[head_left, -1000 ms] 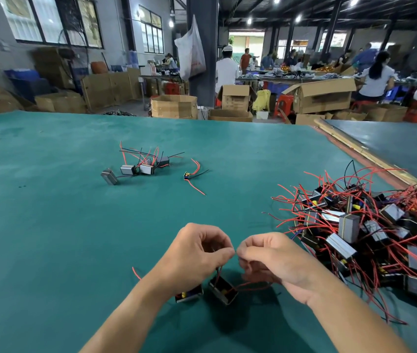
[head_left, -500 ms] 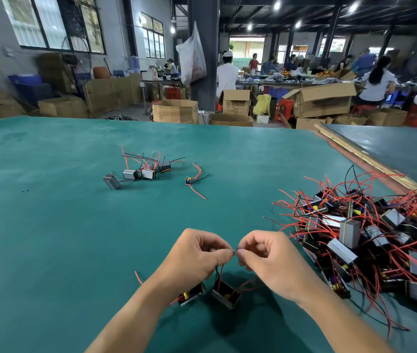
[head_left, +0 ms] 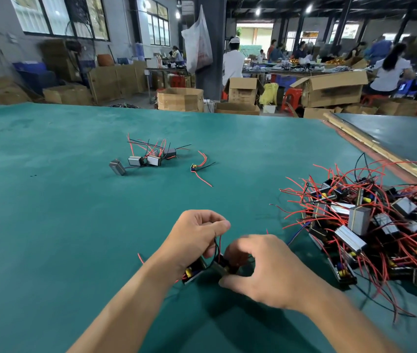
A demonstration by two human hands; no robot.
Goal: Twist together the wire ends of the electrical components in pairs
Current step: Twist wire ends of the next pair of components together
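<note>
Component pile (head_left: 370, 225) lies right on the table (head_left: 49, 225); small cluster (head_left: 148, 157) behind, left.

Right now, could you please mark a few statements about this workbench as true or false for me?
1. The big pile of grey box-shaped components with red wires lies on the person's right. True.
2. The left hand lies flat and empty. False: it pinches thin black and red wires.
3. A small cluster of grey components lies beyond both hands. True.
4. The right hand reaches into the pile. False: it grips a small black component beside the left hand.
</note>
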